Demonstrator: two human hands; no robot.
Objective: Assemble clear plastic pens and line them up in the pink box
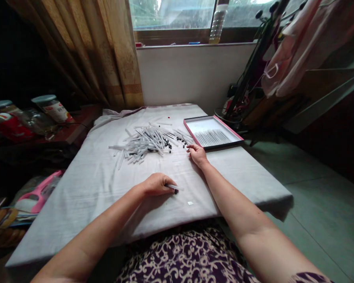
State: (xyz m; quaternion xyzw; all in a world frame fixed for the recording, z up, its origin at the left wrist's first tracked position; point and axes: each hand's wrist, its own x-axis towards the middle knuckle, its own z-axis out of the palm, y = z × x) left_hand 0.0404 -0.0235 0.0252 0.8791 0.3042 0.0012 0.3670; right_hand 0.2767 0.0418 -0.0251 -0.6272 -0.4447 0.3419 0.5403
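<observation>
Gripping a thin white plastic tube (pixel 173 187) in our closed left hand (pixel 157 184), we should brace it steady while our half-open, empty right hand (pixel 198 154) touches small black caps (pixel 166 141).

Daylight from the window (pixel 171 13); dim corners, wide-angle edge distortion

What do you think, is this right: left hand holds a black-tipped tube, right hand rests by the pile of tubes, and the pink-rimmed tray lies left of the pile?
Not quite: the head view shows the pink-rimmed tray right of the pile of tubes, not left. The left hand does hold a black-tipped tube, and the right hand rests by it.
</observation>
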